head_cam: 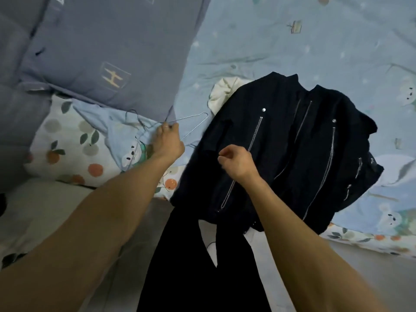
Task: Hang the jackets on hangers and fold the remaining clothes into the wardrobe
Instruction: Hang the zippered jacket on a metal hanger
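Observation:
A black jacket [292, 154] with silver zippers lies front-up and spread open on the bed. Left of it, my left hand [167, 140] grips a thin wire hanger [191, 119] that is lifted a little off the bedding. More wire hangers [135, 122] lie tangled just left of that hand. My right hand [236, 162] hovers over the jacket's left front panel with its fingers loosely curled and nothing in them. A cream garment [221, 93] pokes out from under the jacket's left shoulder.
A grey-blue quilt [101, 52] is piled at the upper left. A light blue printed sheet [315, 41] covers the bed, with a fruit-print pillow [74, 143] at the left. My black trouser legs [191, 266] stand at the bed's near edge.

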`<action>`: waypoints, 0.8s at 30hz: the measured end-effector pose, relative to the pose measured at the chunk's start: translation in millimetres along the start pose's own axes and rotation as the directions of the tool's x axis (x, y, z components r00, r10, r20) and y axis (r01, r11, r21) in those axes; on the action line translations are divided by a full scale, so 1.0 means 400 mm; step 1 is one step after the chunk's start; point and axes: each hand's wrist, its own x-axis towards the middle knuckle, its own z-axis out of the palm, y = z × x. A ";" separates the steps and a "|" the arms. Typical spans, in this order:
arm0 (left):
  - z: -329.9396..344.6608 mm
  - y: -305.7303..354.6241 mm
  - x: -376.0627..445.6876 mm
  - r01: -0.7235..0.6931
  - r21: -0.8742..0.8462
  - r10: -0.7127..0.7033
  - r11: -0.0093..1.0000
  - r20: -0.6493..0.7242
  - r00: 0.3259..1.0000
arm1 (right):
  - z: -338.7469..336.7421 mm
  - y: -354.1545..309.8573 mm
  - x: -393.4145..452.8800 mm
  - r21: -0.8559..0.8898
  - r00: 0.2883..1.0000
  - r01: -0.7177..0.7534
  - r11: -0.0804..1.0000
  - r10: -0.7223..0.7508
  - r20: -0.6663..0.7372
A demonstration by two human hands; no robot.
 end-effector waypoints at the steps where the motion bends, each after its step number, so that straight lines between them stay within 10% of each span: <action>1: 0.015 -0.008 0.023 -0.002 0.061 0.001 0.998 0.013 1.000 | 0.007 0.003 0.014 0.008 1.000 -0.009 1.000 0.009 -0.006; 6: 0.063 -0.048 0.064 -0.016 0.319 0.040 0.947 -0.066 0.997 | 0.020 0.033 0.028 0.044 1.000 -0.031 0.999 0.031 -0.005; 24: 0.092 0.062 0.041 -0.046 0.407 0.045 0.912 0.011 0.999 | -0.007 0.085 0.070 0.006 0.997 0.046 0.999 -0.046 0.054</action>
